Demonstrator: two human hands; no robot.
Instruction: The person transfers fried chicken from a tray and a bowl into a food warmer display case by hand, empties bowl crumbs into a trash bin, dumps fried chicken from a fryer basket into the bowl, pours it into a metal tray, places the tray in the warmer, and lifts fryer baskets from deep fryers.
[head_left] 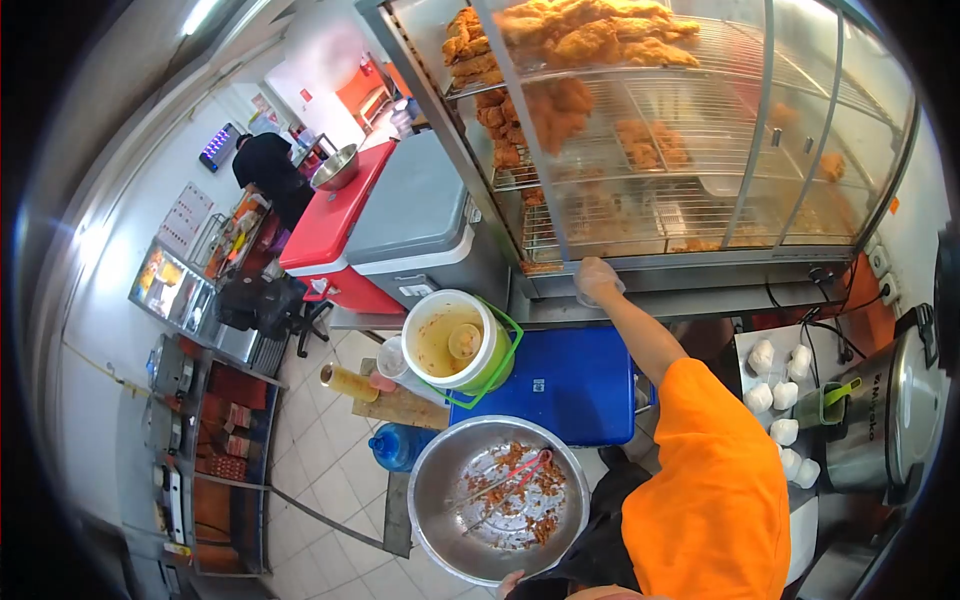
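My right hand (598, 282), in a clear glove, is at the lower frame of the glass display case (650, 262), its fingers bent against the edge; whether it grips anything there is too small to tell. Fried chicken (600, 40) lies on the wire racks behind the glass. At the bottom, only a small part of my left hand (511, 582) shows, by the near rim of a large metal bowl (430, 530). Inside the bowl are brown crumbs (542, 527) and red-handled tongs (530, 468).
A blue cooler (580, 385) stands beyond the bowl, beside a white bucket (420, 345) with a green handle. Grey (410, 200) and red (335, 225) coolers are further left. White wrapped bundles (784, 431) and a large pot (860, 420) are at right. A person (270, 170) in black is at back left.
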